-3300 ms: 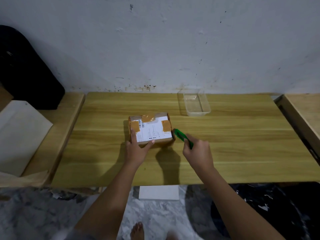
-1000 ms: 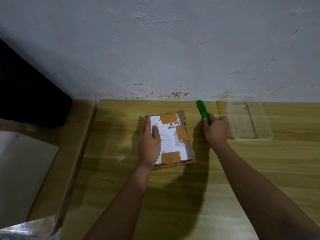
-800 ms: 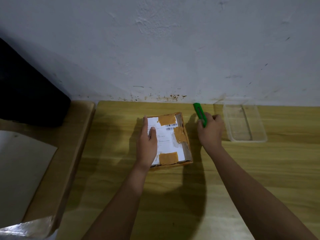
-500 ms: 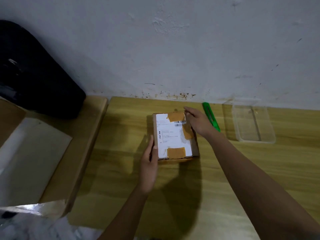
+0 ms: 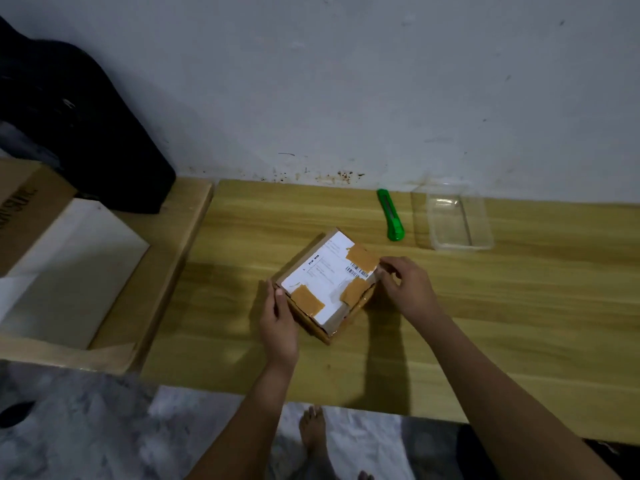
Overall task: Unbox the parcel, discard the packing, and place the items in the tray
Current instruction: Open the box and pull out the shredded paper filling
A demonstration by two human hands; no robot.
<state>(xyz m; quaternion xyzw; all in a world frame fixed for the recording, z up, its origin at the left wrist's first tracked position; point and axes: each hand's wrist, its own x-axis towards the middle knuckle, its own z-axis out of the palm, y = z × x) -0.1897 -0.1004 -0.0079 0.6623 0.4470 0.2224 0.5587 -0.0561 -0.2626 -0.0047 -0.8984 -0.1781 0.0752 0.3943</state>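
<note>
Cannot see inside the parcel [image 5: 327, 282]: closed under strips of tan tape [image 5: 308, 299] and a white label [image 5: 322, 271], the print too small to read. Lies flat near the middle of the worktop [image 5: 519, 306], turned corner-on to the front edge.

Grips its near-left corner with the left hand [image 5: 278, 320], thumb up on the top edge, other fingers hidden behind the box side. Curls the right hand [image 5: 407, 289] at the far-right corner, fingertips [image 5: 382, 263] pinched at a tape end there; hard to tell whether on tape alone or on cardboard too. Loses both forearms at the bottom border.

Near the back edge, apart from both hands: green cutter [image 5: 391, 216], blade not discernible, just left of the clear tray [image 5: 462, 245], faint against the wall. Off the left edge: cardboard box [image 5: 20, 209] cut by the border, white slab [image 5: 69, 268] beside it, black bag [image 5: 79, 133] lost in shadow.

Half a second back, sat square to the worktop edges; now swung round at an angle. Has brought the right hand from the far edge to the right corner and kept the left at the near-left side. Cutter unmoved since then, though held a second ago. Now also takes in a bare foot [image 5: 313, 434] below the front edge.
</note>
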